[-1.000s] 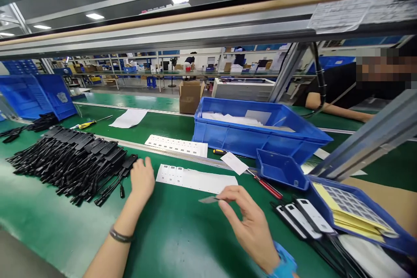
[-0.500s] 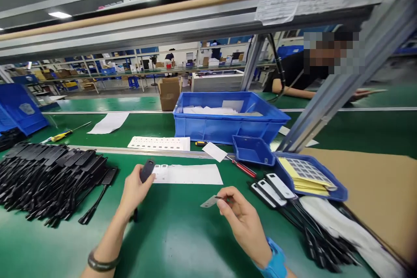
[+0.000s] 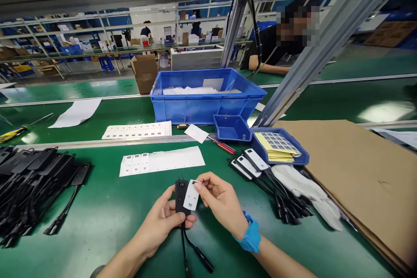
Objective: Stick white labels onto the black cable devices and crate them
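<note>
My left hand (image 3: pixel 164 217) is closed around a black cabled device (image 3: pixel 180 197) with a small lit display near its top. Its cables hang down below the hand. Between the fingertips of my right hand (image 3: pixel 221 200) is a white label (image 3: pixel 191 195) with small printing, held slanted over the right part of the device's face. Whether the label touches the device I cannot tell. Beyond the hands lies a label sheet (image 3: pixel 172 159) with several labels at its left end. At right are several devices with white faces (image 3: pixel 250 163), their cables trailing toward me.
A pile of black cabled devices (image 3: pixel 39 173) covers the left side. A blue bin (image 3: pixel 208 106) with papers stands behind, near a small blue tray (image 3: pixel 232 128) and a red-handled screwdriver (image 3: pixel 224 146). Cardboard (image 3: pixel 358 169) and a white glove (image 3: pixel 302 186) lie right; a co-worker (image 3: pixel 270 47) leans beyond the post.
My hands have come together: the device moved right and down from beside the sheet, and the label is now over its face. The head view has tilted down and turned right.
</note>
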{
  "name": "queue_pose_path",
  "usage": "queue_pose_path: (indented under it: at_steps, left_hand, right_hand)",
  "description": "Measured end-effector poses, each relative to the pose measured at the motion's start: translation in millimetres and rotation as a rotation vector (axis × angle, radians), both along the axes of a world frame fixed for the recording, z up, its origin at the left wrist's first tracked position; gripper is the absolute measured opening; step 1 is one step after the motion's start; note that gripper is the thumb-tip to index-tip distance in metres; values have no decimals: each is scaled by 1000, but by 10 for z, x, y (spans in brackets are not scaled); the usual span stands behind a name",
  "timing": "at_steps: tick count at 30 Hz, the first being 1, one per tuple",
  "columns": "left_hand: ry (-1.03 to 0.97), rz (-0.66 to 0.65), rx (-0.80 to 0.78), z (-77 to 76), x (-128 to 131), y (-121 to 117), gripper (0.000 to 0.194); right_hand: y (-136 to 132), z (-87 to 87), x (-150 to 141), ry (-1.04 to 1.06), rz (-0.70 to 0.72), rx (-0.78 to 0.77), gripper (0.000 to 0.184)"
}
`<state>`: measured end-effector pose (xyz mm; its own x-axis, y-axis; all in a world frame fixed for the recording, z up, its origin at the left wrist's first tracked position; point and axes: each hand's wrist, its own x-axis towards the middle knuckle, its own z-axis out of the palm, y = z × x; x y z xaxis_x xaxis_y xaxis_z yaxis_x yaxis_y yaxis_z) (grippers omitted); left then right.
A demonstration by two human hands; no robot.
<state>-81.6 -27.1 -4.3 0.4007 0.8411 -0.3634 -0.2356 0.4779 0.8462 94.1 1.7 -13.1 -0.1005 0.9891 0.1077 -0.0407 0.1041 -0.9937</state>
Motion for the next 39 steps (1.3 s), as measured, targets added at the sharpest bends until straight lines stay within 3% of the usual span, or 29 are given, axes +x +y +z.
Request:
queue_pose_path:
  at_steps: [9, 19, 30, 39]
  left_hand:
    - [-52, -94, -29, 18, 32, -31, 70]
    - [-27, -117, -15, 27, 51, -37, 68]
    - [-8, -97, 0, 51, 70, -74, 84]
    - [-8, -123, 65, 24, 65, -90, 63]
  right_hand:
    - [-72, -57, -17, -128, 19, 15, 17]
    - [-103, -17, -27, -144, -4, 26, 16]
    - [-110, -38, -38, -141, -41, 23, 14]
    - [-152, -48, -52, -189, -110, 74, 12]
